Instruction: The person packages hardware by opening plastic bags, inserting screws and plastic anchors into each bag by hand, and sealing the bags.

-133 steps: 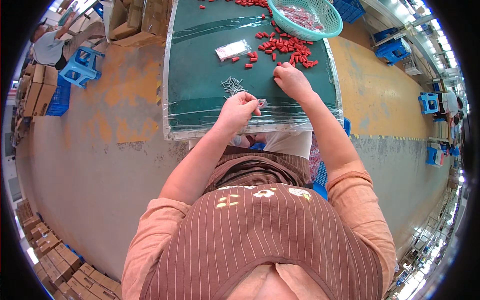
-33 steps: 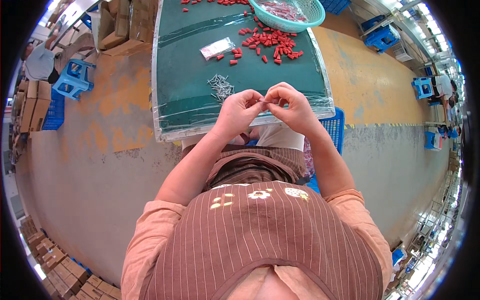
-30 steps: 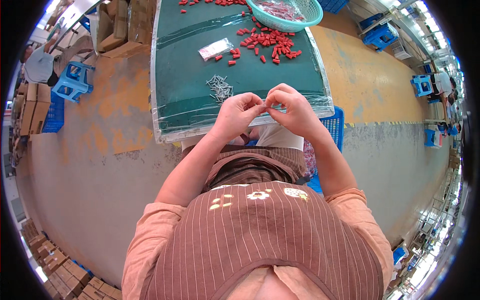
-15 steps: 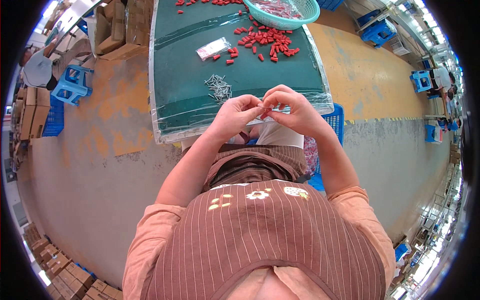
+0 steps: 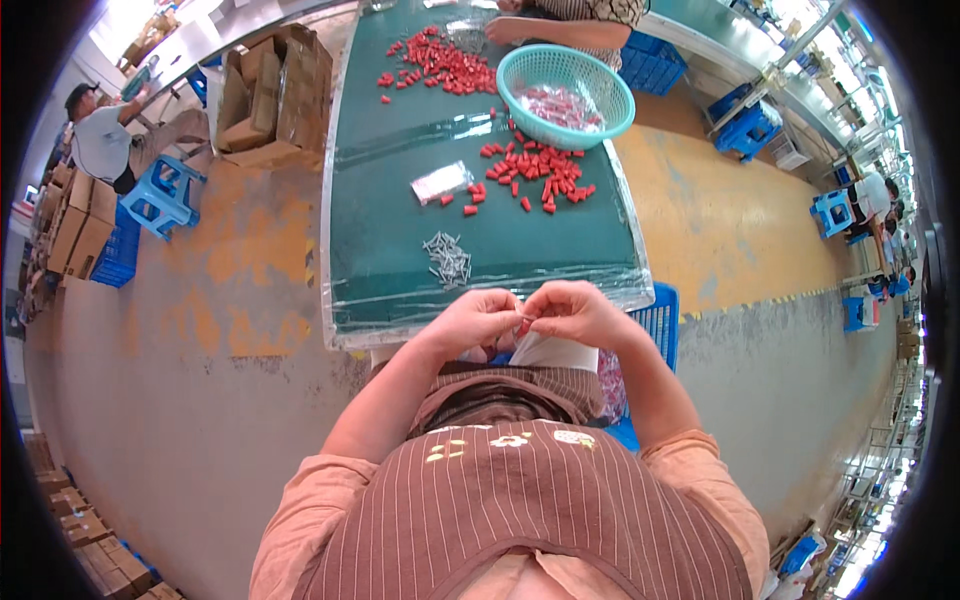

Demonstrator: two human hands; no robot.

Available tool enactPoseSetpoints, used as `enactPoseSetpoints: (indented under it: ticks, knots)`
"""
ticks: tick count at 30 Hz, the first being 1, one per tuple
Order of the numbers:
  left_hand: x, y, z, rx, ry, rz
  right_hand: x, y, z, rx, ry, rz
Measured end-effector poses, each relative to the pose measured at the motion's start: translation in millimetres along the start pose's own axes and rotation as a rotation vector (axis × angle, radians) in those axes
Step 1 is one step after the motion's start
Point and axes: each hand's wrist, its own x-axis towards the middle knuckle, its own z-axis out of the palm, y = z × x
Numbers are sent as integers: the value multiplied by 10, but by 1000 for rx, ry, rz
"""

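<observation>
At the table's near edge, my left hand (image 5: 478, 318) and my right hand (image 5: 575, 312) meet fingertip to fingertip. Both are closed in a pinch on a small bag (image 5: 524, 326), which looks clear with something red in it; the fingers hide most of it. Just beyond my left hand lies a small heap of grey screws (image 5: 448, 260). Farther up the green tabletop (image 5: 390, 240) is a flat clear packet (image 5: 441, 184) with white and some pink showing. Loose red plastic plugs (image 5: 545, 172) are scattered to its right.
A turquoise basket (image 5: 622, 108) of small bags with red contents stands at the far right. Beyond it a co-worker's arm (image 5: 560, 30) reaches over the table near another red heap (image 5: 445, 65). A blue crate (image 5: 655, 325) is by my right side; cardboard boxes (image 5: 270, 95) stand left.
My view has tilted up, so the table sits lower and the co-worker's arm shows at the far end. Both hands remain together on the small bag, fingers slightly shifted.
</observation>
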Motion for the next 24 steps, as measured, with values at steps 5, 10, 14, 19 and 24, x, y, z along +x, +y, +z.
enactPoseSetpoints:
  ticks: [5, 10, 14, 19, 24]
  knots:
    - [20, 10, 27, -99, -2, 27, 2, 19, 38, -48, 118, 20]
    - [33, 56, 32, 15, 21, 75, 31, 50, 7, -204, 118, 1]
    - [14, 36, 21, -49, -16, 50, 17, 9, 44, -96, 119, 3]
    - [-23, -36, 46, -51, -27, 31, -17, 17, 116, -1, 70, -6]
    - [-43, 92, 102, 61, 197, 53, 54, -3, 98, -330, 189, -180]
